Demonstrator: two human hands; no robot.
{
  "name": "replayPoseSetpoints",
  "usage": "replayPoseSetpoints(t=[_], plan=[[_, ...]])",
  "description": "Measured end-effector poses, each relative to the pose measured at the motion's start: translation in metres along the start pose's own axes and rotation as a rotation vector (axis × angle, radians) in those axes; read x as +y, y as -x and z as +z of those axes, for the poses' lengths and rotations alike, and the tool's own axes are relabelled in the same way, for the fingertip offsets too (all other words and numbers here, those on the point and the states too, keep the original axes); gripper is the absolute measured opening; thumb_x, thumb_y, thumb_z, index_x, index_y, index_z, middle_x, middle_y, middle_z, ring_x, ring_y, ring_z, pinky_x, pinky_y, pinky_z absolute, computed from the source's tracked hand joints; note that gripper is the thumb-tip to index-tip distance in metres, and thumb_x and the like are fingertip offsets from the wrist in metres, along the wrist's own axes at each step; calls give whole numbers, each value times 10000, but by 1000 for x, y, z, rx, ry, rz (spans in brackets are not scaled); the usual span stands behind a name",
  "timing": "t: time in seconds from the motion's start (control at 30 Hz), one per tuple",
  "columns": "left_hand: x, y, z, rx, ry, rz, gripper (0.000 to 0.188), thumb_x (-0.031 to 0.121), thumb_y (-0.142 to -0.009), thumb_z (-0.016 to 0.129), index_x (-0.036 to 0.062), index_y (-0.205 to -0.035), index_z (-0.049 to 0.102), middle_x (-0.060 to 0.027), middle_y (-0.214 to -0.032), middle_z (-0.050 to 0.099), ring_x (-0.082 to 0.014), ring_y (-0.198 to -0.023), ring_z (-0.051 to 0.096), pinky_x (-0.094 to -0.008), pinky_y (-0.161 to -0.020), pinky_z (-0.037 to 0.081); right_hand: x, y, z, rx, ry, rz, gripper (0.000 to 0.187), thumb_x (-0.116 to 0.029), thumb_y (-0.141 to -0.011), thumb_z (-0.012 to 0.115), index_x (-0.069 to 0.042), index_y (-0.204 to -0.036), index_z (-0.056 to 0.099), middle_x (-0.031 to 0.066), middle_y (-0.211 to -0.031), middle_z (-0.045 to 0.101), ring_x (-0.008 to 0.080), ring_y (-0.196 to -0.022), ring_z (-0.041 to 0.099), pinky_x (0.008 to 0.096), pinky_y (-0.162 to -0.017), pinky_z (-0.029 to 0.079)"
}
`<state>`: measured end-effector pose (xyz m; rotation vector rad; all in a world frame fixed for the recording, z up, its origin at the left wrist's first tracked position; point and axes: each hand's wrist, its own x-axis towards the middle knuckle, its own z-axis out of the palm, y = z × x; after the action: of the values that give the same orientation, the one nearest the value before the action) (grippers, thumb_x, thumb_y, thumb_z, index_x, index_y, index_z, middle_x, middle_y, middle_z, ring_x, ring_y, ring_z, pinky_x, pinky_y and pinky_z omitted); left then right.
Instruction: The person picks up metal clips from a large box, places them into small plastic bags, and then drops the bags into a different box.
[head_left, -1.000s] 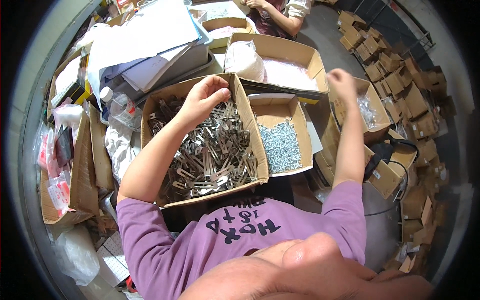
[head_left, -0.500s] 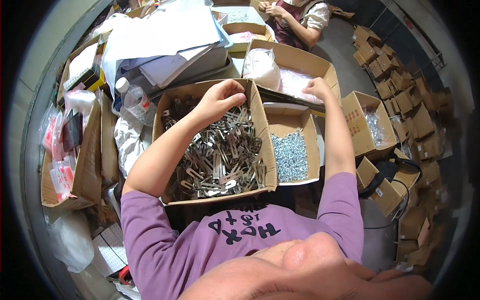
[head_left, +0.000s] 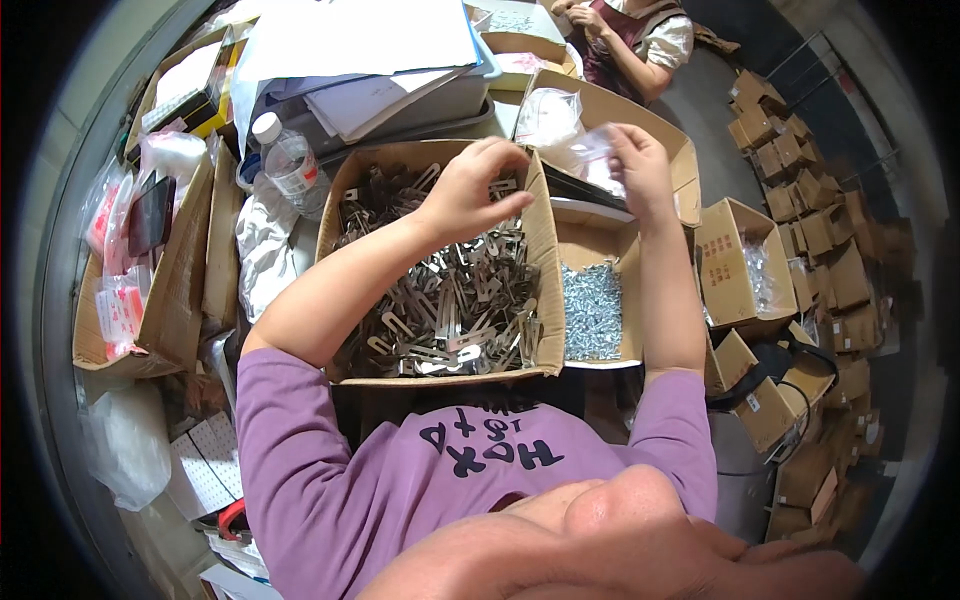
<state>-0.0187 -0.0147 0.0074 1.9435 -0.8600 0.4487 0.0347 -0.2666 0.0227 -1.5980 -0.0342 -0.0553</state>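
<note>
My left hand (head_left: 482, 190) hovers over the far right part of a cardboard box (head_left: 552, 300) full of flat, slotted metal pieces (head_left: 450, 300). Its fingers are curved with the thumb held apart, and nothing shows between them. Further right, my right hand (head_left: 641, 168) pinches a small clear plastic bag (head_left: 597, 146). That bag hangs over an open carton (head_left: 684, 150) where a white plastic-wrapped bundle (head_left: 550, 115) and more clear bags lie. Nearer me, a shallow box (head_left: 630, 345) of small silvery screws (head_left: 592, 312) stands beside the metal pieces.
A clear bottle (head_left: 290, 170) stands by a grey bin piled with papers (head_left: 370, 40). At left, a carton (head_left: 180, 290) holds plastic packs and a phone (head_left: 152, 215). A co-worker (head_left: 640, 45) is at the far side. Several cartons (head_left: 850, 260) stack up on the right.
My right hand has lifted a clear bag from the far carton. The left thumb has spread away from its fingers. The whole view has shifted slightly.
</note>
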Motion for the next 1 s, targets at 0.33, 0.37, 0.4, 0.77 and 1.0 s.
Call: replayPoseSetpoints(t=[0.33, 0.37, 0.4, 0.77, 1.0], plan=[[4, -4, -8, 121, -198, 127, 148, 55, -789, 655, 16, -930, 638, -135, -844, 634, -305, -767, 620, -350, -681, 509, -13, 41, 71, -297, -188, 47, 256, -154, -899, 590, -50, -1054, 415, 54, -741, 600, 69, -554, 533, 188, -488, 416], [-1, -3, -7, 123, -202, 117, 142, 60, -810, 643, 8, -942, 644, -123, -837, 649, -266, -745, 629, -332, -668, 508, -12, 42, 73, -304, -188, 52, 256, -154, -899, 590, -50, -1054, 415, 54, -741, 600, 69, -554, 533, 188, -488, 416], [-5, -2, -5, 125, -204, 107, 140, 66, -830, 630, 0, -953, 651, -111, -830, 663, -227, -722, 637, -314, -655, 507, -12, 43, 74, -288, -213, 54, 254, -165, -900, 592, -54, -1052, 422, 56, -748, 604, 70, -564, 537, 188, -493, 418], [-16, -1, -15, 10, 216, -468, 197, 156, -833, 684, -38, -820, 653, -23, -708, 645, -37, -654, 556, -206, -575, 459, 1, 45, 68, -256, -83, 14, 201, -162, -885, 609, -60, -1024, 505, 8, -819, 590, 49, -671, 525, 188, -581, 407], [-16, 0, -6, 29, 361, -521, 218, 155, -784, 739, -5, -707, 613, -4, -667, 617, -27, -608, 512, -207, -523, 423, 0, 50, 70, -297, 0, -256, 185, -115, -864, 626, -8, -1012, 596, 24, -870, 618, 58, -756, 552, 199, -669, 444]])
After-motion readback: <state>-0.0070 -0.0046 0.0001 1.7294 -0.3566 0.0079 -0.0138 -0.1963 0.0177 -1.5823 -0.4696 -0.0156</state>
